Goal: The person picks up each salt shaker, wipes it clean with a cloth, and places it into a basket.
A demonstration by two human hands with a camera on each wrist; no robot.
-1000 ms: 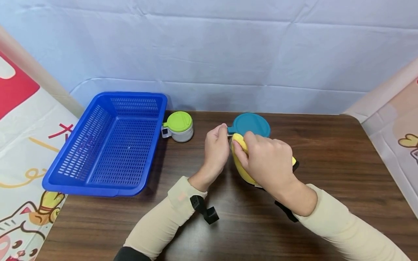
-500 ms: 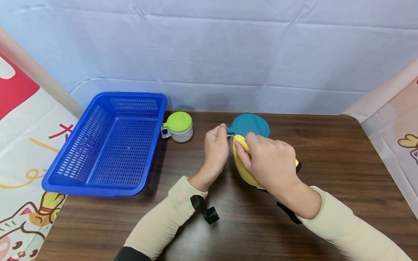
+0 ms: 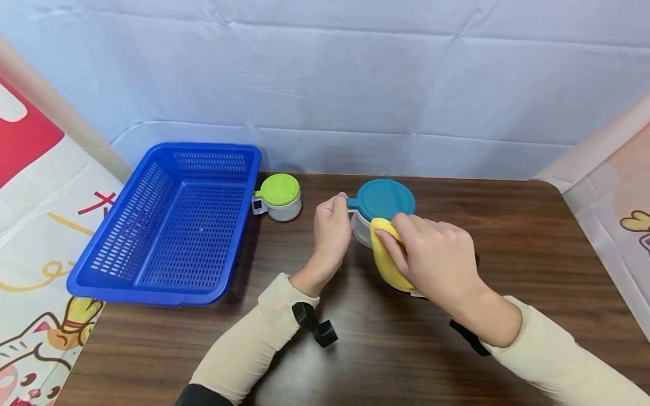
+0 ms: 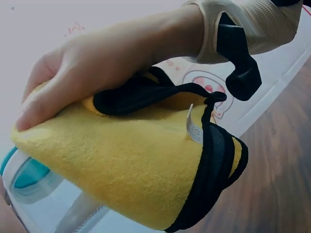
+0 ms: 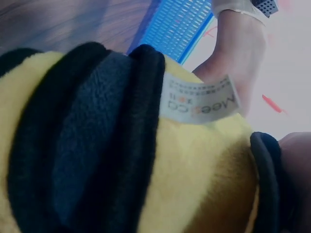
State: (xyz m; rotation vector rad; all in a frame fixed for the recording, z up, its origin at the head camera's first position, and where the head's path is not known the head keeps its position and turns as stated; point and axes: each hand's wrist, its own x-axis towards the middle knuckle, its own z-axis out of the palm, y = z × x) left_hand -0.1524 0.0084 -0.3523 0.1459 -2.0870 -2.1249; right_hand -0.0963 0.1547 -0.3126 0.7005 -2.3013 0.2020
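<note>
In the head view a clear jar (image 3: 363,230) with a round teal lid (image 3: 386,198) stands near the table's back edge. My left hand (image 3: 332,228) grips the jar's handle at its left side. My right hand (image 3: 438,256) holds a folded yellow cloth (image 3: 388,262) with black edging, bunched under the fingers. The cloth hangs just in front of the jar and overlaps its lower side in this view. In the left wrist view the cloth (image 4: 131,160) shows its black border and a small white label (image 4: 194,130). Close up, the cloth (image 5: 204,165) covers much of the right wrist view.
An upright blue plastic basket (image 3: 200,230) sits at the left of the wooden table (image 3: 508,237). Between basket and left hand stands a smaller jar (image 3: 284,211) with a green lid (image 3: 279,189). A pale cloth backdrop (image 3: 325,84) rises behind the table.
My right hand has drawn the cloth to the right and toward me, uncovering more of the jar's side. The jar has shifted slightly left and nearer, with my left hand still at its handle.
</note>
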